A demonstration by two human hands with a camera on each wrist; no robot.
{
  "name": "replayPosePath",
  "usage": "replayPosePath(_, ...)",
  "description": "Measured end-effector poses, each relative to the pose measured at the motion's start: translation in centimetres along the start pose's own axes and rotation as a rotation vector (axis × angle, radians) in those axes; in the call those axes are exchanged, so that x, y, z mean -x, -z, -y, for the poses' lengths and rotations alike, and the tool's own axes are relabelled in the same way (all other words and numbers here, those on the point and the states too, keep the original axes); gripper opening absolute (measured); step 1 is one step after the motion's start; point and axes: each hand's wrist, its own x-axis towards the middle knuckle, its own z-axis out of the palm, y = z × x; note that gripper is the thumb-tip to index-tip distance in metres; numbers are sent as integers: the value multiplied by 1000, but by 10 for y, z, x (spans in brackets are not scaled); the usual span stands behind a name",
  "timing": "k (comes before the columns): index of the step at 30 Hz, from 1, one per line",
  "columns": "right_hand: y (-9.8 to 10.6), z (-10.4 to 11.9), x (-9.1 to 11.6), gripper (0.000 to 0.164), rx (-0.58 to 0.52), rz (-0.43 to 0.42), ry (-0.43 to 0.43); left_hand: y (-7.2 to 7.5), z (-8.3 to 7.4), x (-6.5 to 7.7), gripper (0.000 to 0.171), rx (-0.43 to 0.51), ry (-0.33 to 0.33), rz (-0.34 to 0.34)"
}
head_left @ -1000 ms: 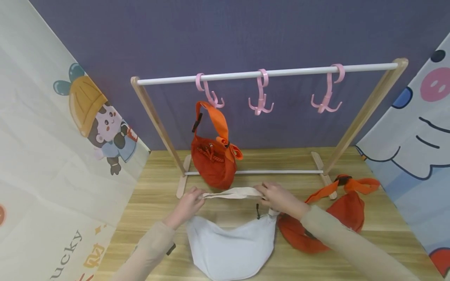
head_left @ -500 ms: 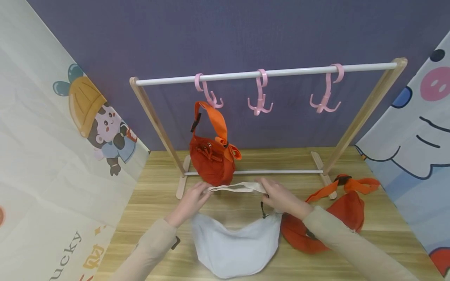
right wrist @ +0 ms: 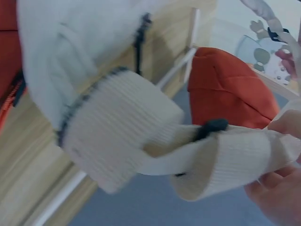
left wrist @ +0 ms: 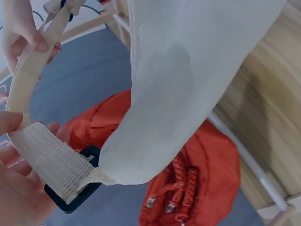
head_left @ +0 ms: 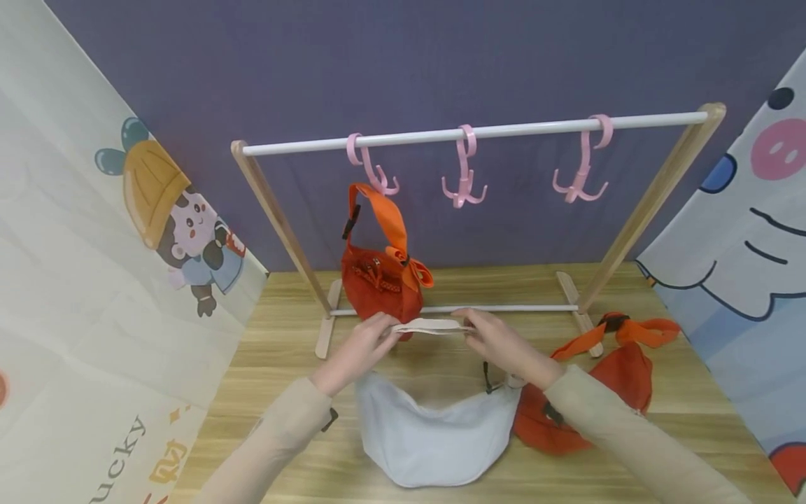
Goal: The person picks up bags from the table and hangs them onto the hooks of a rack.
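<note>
A white fabric bag (head_left: 441, 444) hangs by its cream strap (head_left: 431, 325) between both hands. The left hand (head_left: 367, 343) pinches the strap's left part; in the left wrist view a black buckle (left wrist: 70, 207) sits close by it. At the strap's right part, the right hand (head_left: 497, 339) grips the webbing, with a rolled end of strap (right wrist: 225, 162) beside it in the right wrist view. Behind the left hand, a red-orange bag (head_left: 380, 280) hangs by its orange strap from the left pink hook (head_left: 373, 168).
A white rail (head_left: 415, 136) on wooden posts carries two more pink hooks, the middle hook (head_left: 464, 171) and the right hook (head_left: 582, 164). Another red-orange bag (head_left: 620, 378) lies on the wooden table (head_left: 271, 392), partly behind the right forearm. Printed curtains flank both sides.
Both hands have risen slightly toward the rack, the left also moving right, so less strap shows between them. The white bag has shifted right and up with them.
</note>
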Motion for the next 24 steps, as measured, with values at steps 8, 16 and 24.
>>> replayPosePath(8,13,5,-2,37,-8,-96,38,0,-8,-9,11,-33,-112,-63)
replayPosePath(16,32,12,-3,37,-74,-73,-20,6,-13,-15,22,-20,-190,-97)
replayPosePath(24,49,13,-4,31,-14,-20,-5,11,-16,-21,20,-15,-246,-136)
